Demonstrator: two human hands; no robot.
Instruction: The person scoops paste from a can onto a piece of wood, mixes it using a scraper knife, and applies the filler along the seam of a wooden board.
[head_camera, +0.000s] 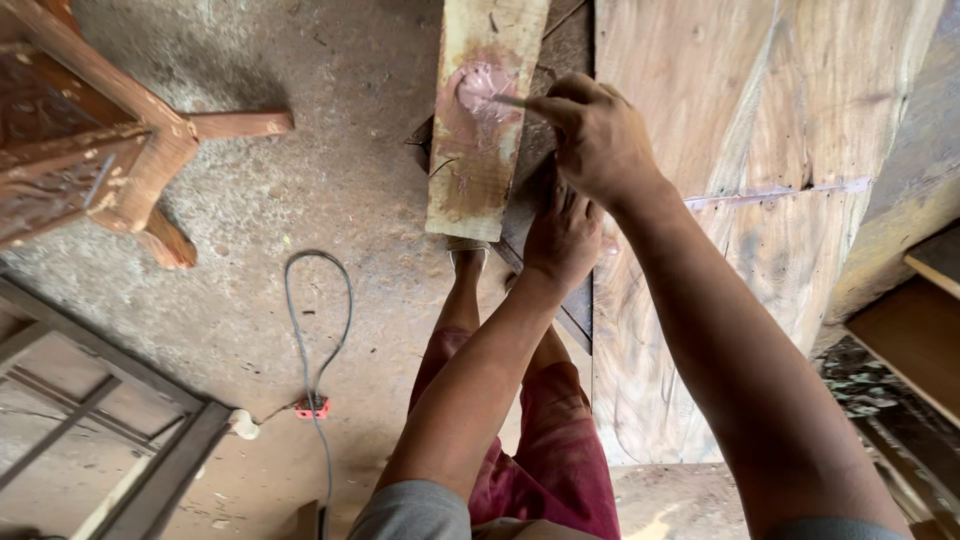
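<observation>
A short pale plank (482, 120) leans up in front of me, smeared with a pinkish-brown paste near its top. My right hand (598, 135) is closed on a thin flat tool whose tip (505, 99) touches the paste patch. My left hand (562, 238) reaches lower, gripping a dark board edge beside the plank; its fingers are partly hidden under my right hand. My legs in dark red shorts (555, 455) stand below.
A big wooden slab (740, 200) with a pinkish filled crack lies to the right. A carved brown table leg (130, 150) stands at upper left, a wooden frame (110, 440) at lower left, a grey cable (315, 350) on the concrete floor, timber pieces (910, 330) at right.
</observation>
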